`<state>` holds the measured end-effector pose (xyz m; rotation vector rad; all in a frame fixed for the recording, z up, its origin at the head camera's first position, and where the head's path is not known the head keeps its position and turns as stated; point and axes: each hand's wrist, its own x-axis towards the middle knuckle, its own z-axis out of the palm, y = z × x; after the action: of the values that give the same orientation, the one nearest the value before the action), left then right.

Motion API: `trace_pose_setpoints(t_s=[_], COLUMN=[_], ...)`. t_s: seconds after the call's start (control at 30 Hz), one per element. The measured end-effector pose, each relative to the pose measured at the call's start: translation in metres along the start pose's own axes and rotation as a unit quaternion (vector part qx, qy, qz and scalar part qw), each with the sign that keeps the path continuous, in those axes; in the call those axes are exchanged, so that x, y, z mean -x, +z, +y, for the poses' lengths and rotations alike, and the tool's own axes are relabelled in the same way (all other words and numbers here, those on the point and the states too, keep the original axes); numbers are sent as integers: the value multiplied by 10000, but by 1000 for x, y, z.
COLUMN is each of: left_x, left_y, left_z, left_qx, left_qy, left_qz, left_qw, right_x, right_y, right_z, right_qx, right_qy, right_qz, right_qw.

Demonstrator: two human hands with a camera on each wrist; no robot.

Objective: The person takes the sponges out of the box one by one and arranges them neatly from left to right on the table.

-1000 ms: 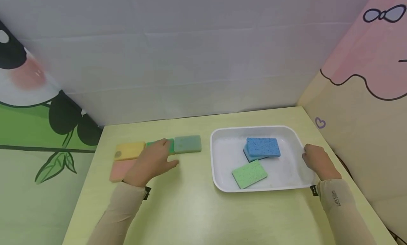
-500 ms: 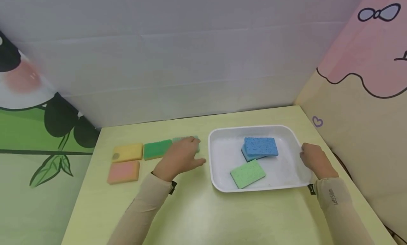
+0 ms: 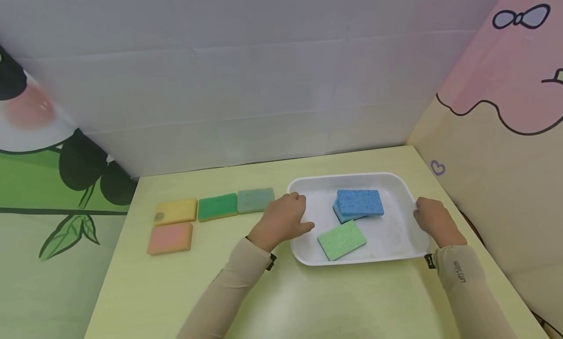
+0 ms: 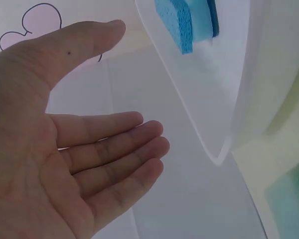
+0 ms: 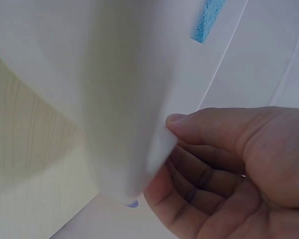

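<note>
Beside the white tray (image 3: 391, 236), four sponges (image 3: 217, 207)

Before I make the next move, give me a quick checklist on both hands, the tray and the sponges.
1. Right hand gripping the white tray at its rim: ok.
2. Left hand free: ok, palm bare, fingers relaxed.
3. Blue sponges inside the tray: ok, stacked slightly askew.
4. Light green sponge inside the tray: ok.
5. All sponges in the tray: not ok; yellow sponge, pink sponge, dark green sponge and grey-green sponge lie on the table.
6. Tray base flat on the table: cannot tell, underside hidden.
</note>
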<state>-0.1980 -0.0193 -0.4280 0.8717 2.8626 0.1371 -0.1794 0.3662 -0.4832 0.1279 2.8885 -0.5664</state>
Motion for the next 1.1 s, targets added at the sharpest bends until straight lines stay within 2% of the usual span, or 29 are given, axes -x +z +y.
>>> trace_pose_setpoints(t_s=[0.27, 0.57, 0.8, 0.97, 1.1], left_x=[-13, -34, -45, -50, -54], left_y=[12, 22, 36, 49, 59], left_z=[20, 50, 73, 81, 86], left_qx=[142, 332, 48, -23, -30], left_qy=[106, 194, -83, -247, -264], left_qz=[-98, -318, -671, -821, -980], left_qw=[9998, 9988, 9977, 9963, 9948], right_x=[0, 0, 0, 0, 1], right_y=[1, 1, 1, 0, -1], right_z=[1, 0, -1, 0, 1], right_qx=[-30, -96, -153, -152, -154], right_qy=[-13, 37, 50, 48, 7], right_qz=[-12, -70, -105, -96, -61], right_qw=[10000, 9999, 9998, 9998, 9999])
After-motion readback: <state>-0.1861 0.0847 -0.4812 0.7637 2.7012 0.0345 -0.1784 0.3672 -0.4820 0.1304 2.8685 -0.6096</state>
